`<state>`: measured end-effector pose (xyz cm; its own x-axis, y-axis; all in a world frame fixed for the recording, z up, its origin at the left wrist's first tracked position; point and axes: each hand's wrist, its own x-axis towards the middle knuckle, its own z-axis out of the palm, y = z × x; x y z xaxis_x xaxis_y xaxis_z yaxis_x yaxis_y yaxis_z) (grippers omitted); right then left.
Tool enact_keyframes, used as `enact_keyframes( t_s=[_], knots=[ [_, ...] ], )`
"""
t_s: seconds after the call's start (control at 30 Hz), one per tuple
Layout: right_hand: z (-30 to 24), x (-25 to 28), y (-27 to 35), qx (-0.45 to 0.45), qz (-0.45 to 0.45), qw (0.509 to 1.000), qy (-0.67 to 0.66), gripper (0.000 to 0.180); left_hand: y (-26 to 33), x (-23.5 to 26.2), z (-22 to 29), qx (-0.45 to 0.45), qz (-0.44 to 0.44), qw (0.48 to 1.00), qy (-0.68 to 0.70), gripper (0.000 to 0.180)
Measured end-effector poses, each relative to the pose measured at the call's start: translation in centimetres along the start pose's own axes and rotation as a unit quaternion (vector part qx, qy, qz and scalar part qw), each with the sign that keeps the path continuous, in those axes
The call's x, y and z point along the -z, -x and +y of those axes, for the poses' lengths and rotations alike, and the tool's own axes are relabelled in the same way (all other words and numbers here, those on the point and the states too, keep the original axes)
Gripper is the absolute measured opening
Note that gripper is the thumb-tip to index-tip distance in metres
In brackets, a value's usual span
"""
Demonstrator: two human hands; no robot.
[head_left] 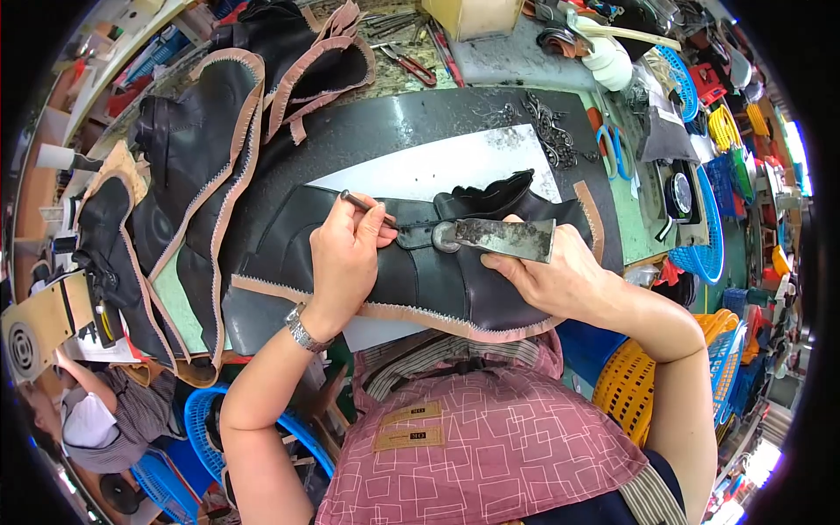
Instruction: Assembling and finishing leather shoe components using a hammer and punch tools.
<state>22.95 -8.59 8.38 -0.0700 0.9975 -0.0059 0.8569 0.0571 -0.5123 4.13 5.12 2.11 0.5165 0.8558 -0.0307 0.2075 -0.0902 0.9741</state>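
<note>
**Crowded workbench (643, 229), hammer (512, 239) and metal rod (352, 200) over black leather**

The workshop is packed: a blue basket (203, 418) at the near left, a yellow basket (628, 374) at the near right, and a pile of black leather pieces (197, 131) along the left of the bench. Scissors (618, 154) and small metal bits (551, 131) lie at the far right.

In the middle, a black leather piece (429, 282) with a tan zigzag edge lies over a dark board (376, 127) and a white sheet (446, 162), right in front of the person. The left hand (348, 255) pinches the slanted metal rod between thumb and fingers, its lower end at a short strap (418, 235) on the leather. The right hand (567, 276) is closed around the hammer, whose handle is mostly hidden; its round face is above the strap, just right of the rod's tip. Whether it touches the strap cannot be told.

The rod's slant could make it skid under a glancing blow and mark the leather. A missed swing could catch the left fingertips, so close to the strap. Loose folds underneath, if there are any, could let the strap shift.
</note>
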Motion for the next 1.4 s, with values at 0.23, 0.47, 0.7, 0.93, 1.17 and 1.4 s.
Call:
enact_keyframes(
  t_s=[0.23,0.47,0.7,0.93,1.17,1.4],
  knots=[
    [-0.2,2.9,-1.5,0.096,0.097,0.989,-0.056,0.024,0.3,0.1,-0.1,-0.085,-0.031,0.990,-0.109,0.009],
    [0.2,2.9,-0.9,0.096,0.110,0.989,0.028,0.018,0.5,-0.5,-0.5,-0.221,-0.038,0.936,-0.270,0.008],
    [9.0,3.0,9.5,-0.223,0.323,0.920,0.003,0.022,-2.3,2.6,2.5,-0.048,-0.058,0.997,-0.002,0.017],
    [19.9,-0.2,14.0,-0.181,0.230,0.909,0.296,0.040,-11.9,2.0,-1.2,-0.222,-0.085,0.867,-0.439,0.019],
    [16.5,2.1,4.9,-0.019,0.258,0.945,0.199,0.027,-11.7,1.9,-1.2,-0.168,-0.050,0.914,-0.365,0.020],
    [17.9,0.4,1.9,-0.057,0.220,0.972,0.059,0.011,-5.4,0.0,5.5,-0.209,-0.075,0.956,-0.192,0.010]
  ],
)
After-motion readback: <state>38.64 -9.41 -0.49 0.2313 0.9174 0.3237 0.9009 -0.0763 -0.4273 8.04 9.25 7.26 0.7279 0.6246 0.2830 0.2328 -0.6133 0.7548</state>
